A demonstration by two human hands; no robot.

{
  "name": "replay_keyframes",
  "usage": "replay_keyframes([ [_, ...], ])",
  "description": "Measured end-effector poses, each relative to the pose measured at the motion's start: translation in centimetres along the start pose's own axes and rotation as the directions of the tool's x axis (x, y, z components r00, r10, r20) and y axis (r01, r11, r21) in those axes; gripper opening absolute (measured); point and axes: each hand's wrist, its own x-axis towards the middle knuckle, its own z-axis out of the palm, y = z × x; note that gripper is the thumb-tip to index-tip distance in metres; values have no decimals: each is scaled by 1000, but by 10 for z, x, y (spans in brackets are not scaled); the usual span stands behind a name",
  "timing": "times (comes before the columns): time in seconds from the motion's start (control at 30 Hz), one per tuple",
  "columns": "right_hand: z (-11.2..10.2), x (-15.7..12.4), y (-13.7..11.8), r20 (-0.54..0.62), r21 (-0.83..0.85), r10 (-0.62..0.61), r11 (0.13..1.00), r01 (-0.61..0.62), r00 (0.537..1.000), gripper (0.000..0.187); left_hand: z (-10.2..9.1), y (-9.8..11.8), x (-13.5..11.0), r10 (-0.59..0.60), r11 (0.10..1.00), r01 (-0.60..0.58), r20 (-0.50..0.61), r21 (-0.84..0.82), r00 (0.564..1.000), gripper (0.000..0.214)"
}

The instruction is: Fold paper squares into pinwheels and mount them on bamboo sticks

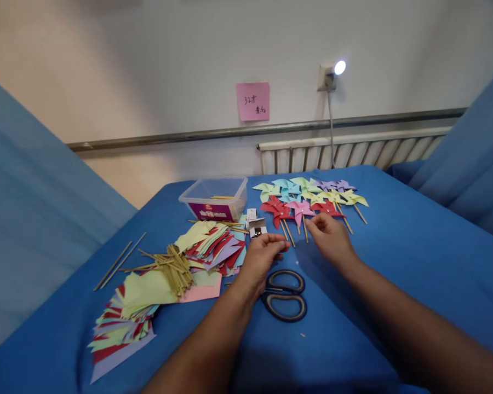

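My right hand (pixel 331 235) is closed in a pinch, its fingertips right beside a thin stick below the pink pinwheel (pixel 299 209). Whether they grip that stick I cannot tell. Finished paper pinwheels in red, yellow, green, blue and purple lie in rows around it, among them a red pinwheel (pixel 275 210). My left hand (pixel 265 253) has curled fingers with thumb and fingertips close together; anything between them is too small to make out. Just behind it is a small open box (pixel 257 226) with shiny bits inside. Scissors (pixel 285 307) lie under the left wrist, blades partly hidden.
Left on the blue cloth (pixel 394 306) are a bundle of sticks (pixel 176 271), a stack of cut coloured paper (pixel 125 317), another paper pile (pixel 217 246) and two long rods (pixel 121 262). A clear plastic tub (pixel 217 200) stands behind. A rail (pixel 205 134) runs along the wall.
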Motion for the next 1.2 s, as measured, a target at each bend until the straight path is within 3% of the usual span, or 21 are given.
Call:
replay_keyframes([
  [0.1,35,-19,-30,198,325,83,935,-145,977,37,-2,0,0,118,991,-116,-31,62,993,9],
  [0.2,56,-28,-36,205,464,115,863,-200,972,39,-6,5,1,228,968,-213,-107,132,968,8],
  [0.33,56,-23,-13,255,431,91,881,-197,963,40,-16,15,4,290,941,-242,-192,237,938,10],
  [0.4,51,-18,-1,254,383,119,899,-213,960,40,-27,21,6,370,904,-279,-265,324,890,11],
  [0.5,48,-10,8,243,351,136,911,-218,960,38,-57,33,7,493,814,-268,-368,515,788,15],
  [0.57,52,-8,9,252,332,124,920,-206,960,36,-84,45,6,530,699,-150,-367,699,764,19],
  [0.67,61,-9,9,275,324,99,927,-190,956,32,-125,68,6,519,460,68,-331,885,788,31],
  [0.73,66,-11,10,291,323,78,930,-175,954,30,-146,82,8,463,378,152,-329,913,823,33],
  [0.83,70,-14,12,314,317,57,934,-162,948,28,-166,96,14,285,404,166,-297,900,911,36],
  [1.03,73,-16,16,348,304,42,940,-155,937,24,-180,95,19,172,406,172,-260,897,950,27],
  [1.2,74,-17,15,373,306,24,941,-147,928,22,-185,86,18,167,380,157,-235,912,958,23],
])
